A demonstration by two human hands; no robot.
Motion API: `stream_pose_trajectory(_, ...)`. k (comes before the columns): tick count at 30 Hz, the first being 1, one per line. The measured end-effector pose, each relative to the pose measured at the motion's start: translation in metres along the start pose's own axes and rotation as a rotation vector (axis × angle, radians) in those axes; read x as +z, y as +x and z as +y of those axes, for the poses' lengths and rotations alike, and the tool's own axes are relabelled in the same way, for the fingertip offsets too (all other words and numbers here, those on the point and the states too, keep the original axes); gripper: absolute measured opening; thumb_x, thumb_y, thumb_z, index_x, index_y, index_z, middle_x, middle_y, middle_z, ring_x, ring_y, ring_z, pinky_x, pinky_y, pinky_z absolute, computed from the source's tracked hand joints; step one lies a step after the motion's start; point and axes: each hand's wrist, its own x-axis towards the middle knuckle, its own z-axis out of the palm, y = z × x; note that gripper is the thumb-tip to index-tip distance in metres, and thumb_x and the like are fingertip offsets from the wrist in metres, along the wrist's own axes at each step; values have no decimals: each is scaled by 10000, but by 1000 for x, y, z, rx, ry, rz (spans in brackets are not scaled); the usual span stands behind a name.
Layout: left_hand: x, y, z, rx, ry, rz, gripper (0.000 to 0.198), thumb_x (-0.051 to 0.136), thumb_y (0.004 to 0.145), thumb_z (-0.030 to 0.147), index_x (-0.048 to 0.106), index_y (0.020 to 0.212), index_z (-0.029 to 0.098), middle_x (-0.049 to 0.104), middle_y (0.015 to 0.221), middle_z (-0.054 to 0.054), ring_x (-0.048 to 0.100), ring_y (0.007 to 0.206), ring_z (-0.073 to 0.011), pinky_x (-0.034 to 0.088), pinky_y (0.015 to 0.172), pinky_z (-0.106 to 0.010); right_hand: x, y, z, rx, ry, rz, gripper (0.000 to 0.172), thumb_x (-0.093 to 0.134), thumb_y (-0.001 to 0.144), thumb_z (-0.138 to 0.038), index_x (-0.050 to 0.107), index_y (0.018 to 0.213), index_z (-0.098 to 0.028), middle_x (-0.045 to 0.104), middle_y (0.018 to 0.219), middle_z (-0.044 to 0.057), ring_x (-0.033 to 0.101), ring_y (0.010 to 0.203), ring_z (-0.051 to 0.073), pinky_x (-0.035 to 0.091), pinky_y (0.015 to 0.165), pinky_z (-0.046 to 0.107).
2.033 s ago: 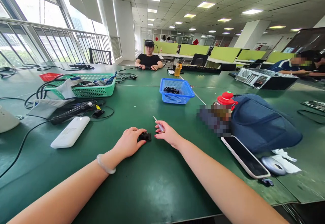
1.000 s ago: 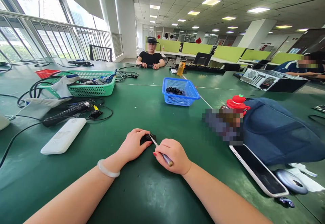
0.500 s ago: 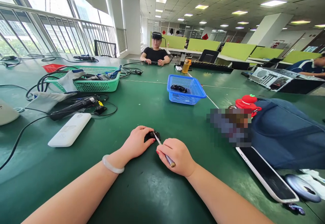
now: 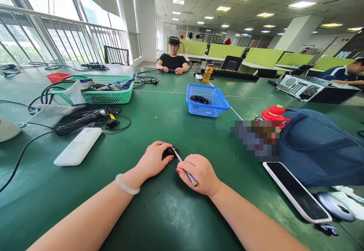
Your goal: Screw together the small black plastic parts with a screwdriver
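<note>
On the green table a small black part [image 4: 170, 152] lies under the fingers of my left hand [image 4: 155, 159]. Those fingers are closed around its left side and partly hide it. My right hand [image 4: 198, 174] grips a slim screwdriver [image 4: 191, 179], its handle end sticking out below my fist. The screwdriver's thin metal shaft slants up and left, and its tip touches the black part or sits just over it. What exactly the black part is I cannot make out.
Ahead stands a blue basket [image 4: 223, 105] with black pieces in it. A green basket [image 4: 113, 98] with gloves, cables and a white power bank [image 4: 78, 146] lie left. A phone [image 4: 298, 192] and a dark blue bag [image 4: 315, 152] are right. A person [image 4: 172, 59] sits opposite.
My right hand and the screwdriver's handle have shifted very slightly right. The left hand keeps its hold on the black part. The whole view has moved a little.
</note>
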Motion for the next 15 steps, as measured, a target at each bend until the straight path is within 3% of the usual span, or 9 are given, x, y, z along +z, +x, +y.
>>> stream_pose_trajectory(8,1,1,-3,17,2,-4,300,587,867,304,662,1145,219,683,1177,-79,544,1187,-273,435,1037,-450,1,-3,0,48,33,-14,251,523,956,-402,629,902,-180,642,693,22,535,596,151,367,596,282)
stream_pose_trajectory(15,1,2,-4,16,-18,-1,296,596,864,317,668,1135,224,692,1159,-69,548,1177,-269,444,1028,-441,2,0,-2,-30,-67,-75,211,471,968,-266,614,845,-172,589,645,9,485,584,143,313,600,290)
